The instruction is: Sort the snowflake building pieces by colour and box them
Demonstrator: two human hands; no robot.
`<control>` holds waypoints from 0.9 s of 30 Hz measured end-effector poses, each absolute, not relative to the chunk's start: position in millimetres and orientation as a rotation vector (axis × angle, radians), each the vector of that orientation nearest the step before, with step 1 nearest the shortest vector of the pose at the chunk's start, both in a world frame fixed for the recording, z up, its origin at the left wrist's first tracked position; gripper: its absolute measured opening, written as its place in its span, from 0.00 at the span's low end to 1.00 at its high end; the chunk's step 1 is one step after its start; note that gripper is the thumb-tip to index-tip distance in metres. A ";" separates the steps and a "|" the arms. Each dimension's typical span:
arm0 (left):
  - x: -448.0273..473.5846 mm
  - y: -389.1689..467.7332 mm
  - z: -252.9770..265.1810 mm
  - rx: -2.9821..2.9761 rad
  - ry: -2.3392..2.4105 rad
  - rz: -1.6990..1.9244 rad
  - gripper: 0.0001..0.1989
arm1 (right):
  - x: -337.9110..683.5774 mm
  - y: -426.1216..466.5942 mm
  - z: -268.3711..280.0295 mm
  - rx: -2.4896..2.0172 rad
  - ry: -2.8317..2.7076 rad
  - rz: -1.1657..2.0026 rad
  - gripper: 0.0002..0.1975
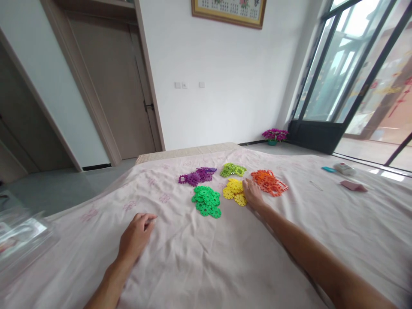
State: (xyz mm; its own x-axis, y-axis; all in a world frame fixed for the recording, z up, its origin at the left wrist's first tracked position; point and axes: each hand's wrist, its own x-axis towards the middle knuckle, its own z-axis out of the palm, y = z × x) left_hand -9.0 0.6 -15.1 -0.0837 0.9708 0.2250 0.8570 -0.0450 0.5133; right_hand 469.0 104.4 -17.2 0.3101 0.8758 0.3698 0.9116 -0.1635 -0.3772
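Note:
My right hand [253, 194] reaches forward to the right edge of a pile of yellow flower-shaped plastic discs [233, 189]. Its fingers are stretched out along the pile and touch it; they partly hide the rightmost discs. Just left lies a heap of green notched discs [206, 201]. Behind are lime-green pieces [232, 169] and, further left, purple pieces [197, 176]. Orange square-like pieces [269, 182] lie right of my right hand. My left hand [137, 231] rests on the cloth at the left, loosely curved, thumb and index finger apart, with nothing visible in it.
A wrinkled pale floral cloth [206, 266] covers the surface. At the right lie a white packet [344, 168], a blue item [328, 169] and a pinkish folded piece [353, 186]. Clear plastic packaging [25, 240] stands at the left edge. A flower pot [272, 142] is on the floor beyond.

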 end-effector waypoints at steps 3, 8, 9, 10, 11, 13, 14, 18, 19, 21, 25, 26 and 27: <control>-8.9 0.2 -14.4 1.972 2.009 0.804 0.13 | 495.0 96.6 -11.1 -2.001 -1.479 -0.292 0.26; -7.9 0.6 -13.5 1.981 2.018 0.793 0.14 | 547.6 92.2 -15.7 -2.258 -1.214 -0.423 0.44; -7.9 0.8 -13.5 1.984 2.018 0.796 0.13 | 553.8 94.5 -18.2 -2.325 -1.162 -0.357 0.47; -7.8 1.0 -13.4 1.984 2.018 0.800 0.13 | 558.1 97.6 -20.5 -2.370 -1.129 -0.290 0.50; -7.9 1.0 -13.4 1.984 2.019 0.801 0.13 | 560.7 101.4 -22.3 -2.395 -1.112 -0.235 0.52; -7.9 0.8 -13.1 1.983 2.020 0.797 0.13 | 562.2 110.1 -24.0 -2.409 -1.100 -0.179 0.53; -7.9 0.6 -12.9 1.982 2.021 0.794 0.13 | 562.0 114.6 -23.8 -2.407 -1.099 -0.173 0.54; -8.1 -0.3 -12.9 1.979 2.028 0.801 0.13 | 562.0 132.0 -19.6 -2.395 -1.062 -0.169 0.53; -8.0 -0.3 -13.2 1.979 2.028 0.804 0.13 | 563.3 136.2 -18.5 -2.391 -1.055 -0.161 0.52; -7.7 0.0 -13.6 1.977 2.028 0.807 0.13 | 567.4 144.0 -16.8 -2.380 -1.054 -0.130 0.52; -5.9 0.9 -13.2 1.965 2.032 0.811 0.13 | 576.4 152.3 -13.8 -2.347 -1.080 -0.055 0.54; -5.5 1.0 -12.8 1.963 2.034 0.809 0.13 | 577.2 151.7 -12.3 -2.334 -1.077 -0.047 0.54; -5.1 0.9 -12.4 1.961 2.039 0.806 0.13 | 576.9 150.0 -10.2 -2.319 -1.066 -0.051 0.53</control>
